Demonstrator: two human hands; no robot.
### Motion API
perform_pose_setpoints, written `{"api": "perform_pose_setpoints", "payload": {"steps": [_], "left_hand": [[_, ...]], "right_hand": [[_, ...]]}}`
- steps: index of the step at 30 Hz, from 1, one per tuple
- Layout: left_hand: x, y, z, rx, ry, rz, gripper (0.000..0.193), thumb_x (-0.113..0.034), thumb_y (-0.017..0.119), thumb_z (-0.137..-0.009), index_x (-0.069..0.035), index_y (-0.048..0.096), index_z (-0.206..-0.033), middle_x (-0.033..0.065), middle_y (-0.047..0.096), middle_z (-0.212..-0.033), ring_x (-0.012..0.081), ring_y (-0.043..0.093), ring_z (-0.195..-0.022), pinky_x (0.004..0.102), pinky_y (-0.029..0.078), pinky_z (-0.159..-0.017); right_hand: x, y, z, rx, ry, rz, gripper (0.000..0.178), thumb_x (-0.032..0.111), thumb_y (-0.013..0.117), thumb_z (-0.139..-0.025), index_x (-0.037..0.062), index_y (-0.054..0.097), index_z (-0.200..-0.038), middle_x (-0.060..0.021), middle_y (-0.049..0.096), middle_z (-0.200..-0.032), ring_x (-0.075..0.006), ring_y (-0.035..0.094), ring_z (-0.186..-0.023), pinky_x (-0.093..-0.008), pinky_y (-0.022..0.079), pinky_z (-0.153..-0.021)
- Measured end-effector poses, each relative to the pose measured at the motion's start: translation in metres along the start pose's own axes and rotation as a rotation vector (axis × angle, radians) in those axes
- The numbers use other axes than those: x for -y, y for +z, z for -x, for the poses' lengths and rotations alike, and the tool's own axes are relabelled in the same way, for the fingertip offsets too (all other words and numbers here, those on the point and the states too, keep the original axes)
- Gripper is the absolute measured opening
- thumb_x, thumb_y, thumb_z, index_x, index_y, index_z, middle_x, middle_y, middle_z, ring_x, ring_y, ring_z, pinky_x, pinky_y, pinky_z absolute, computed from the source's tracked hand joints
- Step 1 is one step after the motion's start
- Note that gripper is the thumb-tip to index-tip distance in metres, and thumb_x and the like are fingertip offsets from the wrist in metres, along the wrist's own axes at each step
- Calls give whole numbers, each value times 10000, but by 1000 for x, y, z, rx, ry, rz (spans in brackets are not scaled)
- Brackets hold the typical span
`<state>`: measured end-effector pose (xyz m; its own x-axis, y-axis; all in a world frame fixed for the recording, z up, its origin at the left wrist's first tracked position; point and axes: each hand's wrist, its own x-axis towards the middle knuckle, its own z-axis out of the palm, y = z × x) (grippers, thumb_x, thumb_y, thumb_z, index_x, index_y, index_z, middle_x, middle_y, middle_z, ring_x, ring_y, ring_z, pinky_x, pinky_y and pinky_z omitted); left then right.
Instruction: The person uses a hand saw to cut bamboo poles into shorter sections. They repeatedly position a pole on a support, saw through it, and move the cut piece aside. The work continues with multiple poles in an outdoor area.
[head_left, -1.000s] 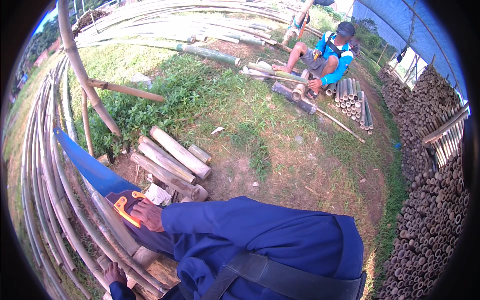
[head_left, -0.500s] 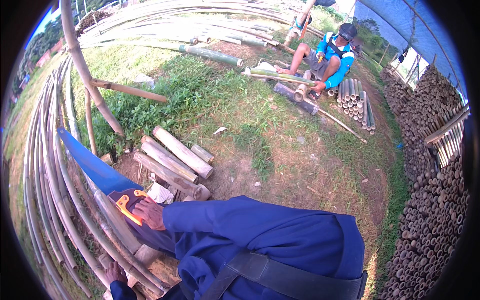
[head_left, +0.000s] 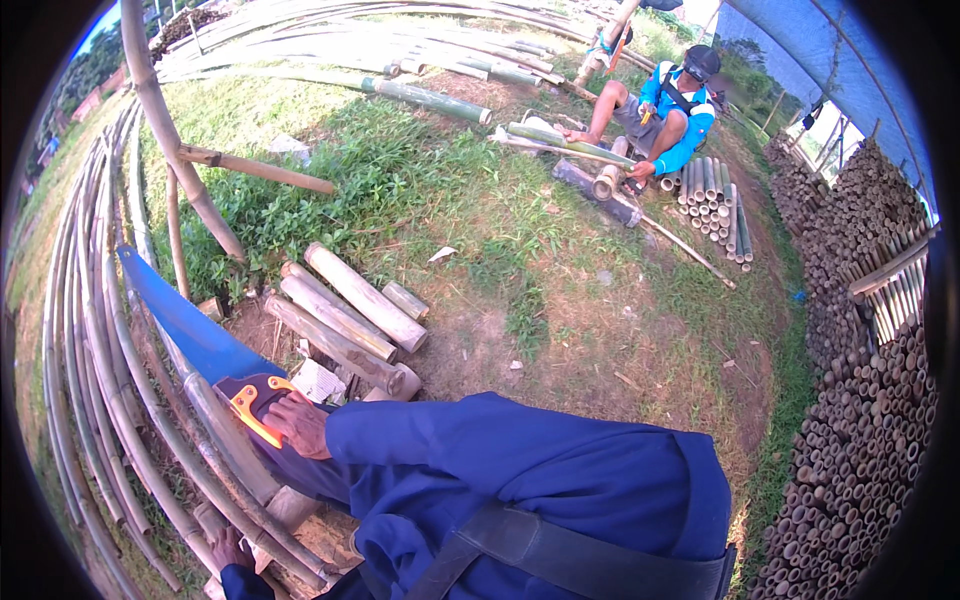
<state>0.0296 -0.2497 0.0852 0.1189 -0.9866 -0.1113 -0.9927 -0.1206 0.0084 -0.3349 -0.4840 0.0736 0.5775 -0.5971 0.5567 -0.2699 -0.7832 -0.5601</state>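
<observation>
A handsaw with a blue blade [head_left: 190, 318] and an orange-edged grip [head_left: 258, 412] is in my right hand [head_left: 298, 424], its fingers closed around the grip. The blade points to the upper left, over the long bamboo poles. At the lower left, my left hand [head_left: 230, 550] is on a bamboo pole [head_left: 212, 460], with its fingers bent against it; part of that hand is hidden by shadow and the sleeve. Just beyond the saw lie several cut bamboo pieces [head_left: 365, 298] on the ground.
More long bamboo poles [head_left: 95, 330] run along the left. A leaning wooden post [head_left: 165, 130] stands ahead. At the far right a seated person [head_left: 675, 115] handles split bamboo beside stacked tubes [head_left: 712, 205]. A large stack of bamboo ends [head_left: 850, 460] lines the right.
The saw blade has shifted very slightly, its tip a little higher in view. Both of my hands keep their holds. The seated person's bamboo has tilted slightly.
</observation>
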Motion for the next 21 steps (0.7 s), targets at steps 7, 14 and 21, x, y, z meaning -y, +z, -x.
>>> {"api": "perform_pose_setpoints", "payload": {"steps": [7, 14, 21], "left_hand": [[0, 0, 5, 21, -20, -53, 307, -162, 739, -782, -101, 611, -1054, 156, 621, -1076, 381, 651, -1011, 498, 492, -884], [3, 4, 11, 71, -96, -58, 334, -177, 743, -792, -99, 625, -1095, 164, 623, -1126, 386, 654, -1033, 498, 508, -903], [8, 7, 18, 79, -145, -120, 389, -179, 744, -807, -52, 611, -1149, 195, 614, -1156, 391, 643, -1069, 507, 496, -931]], "right_hand": [[0, -3, 0, -1, 12, -21, 474, 137, 696, -771, 44, 559, -1216, -174, 562, -1117, -357, 569, -1107, -478, 385, -981], [-5, -3, 4, -30, 22, -3, 435, 89, 670, -784, 46, 569, -1205, -155, 560, -1081, -336, 578, -1063, -466, 377, -962], [-27, 11, 19, -78, 21, 53, 410, 92, 619, -814, 29, 578, -1216, -169, 568, -1094, -354, 579, -1074, -474, 389, -958]]}}
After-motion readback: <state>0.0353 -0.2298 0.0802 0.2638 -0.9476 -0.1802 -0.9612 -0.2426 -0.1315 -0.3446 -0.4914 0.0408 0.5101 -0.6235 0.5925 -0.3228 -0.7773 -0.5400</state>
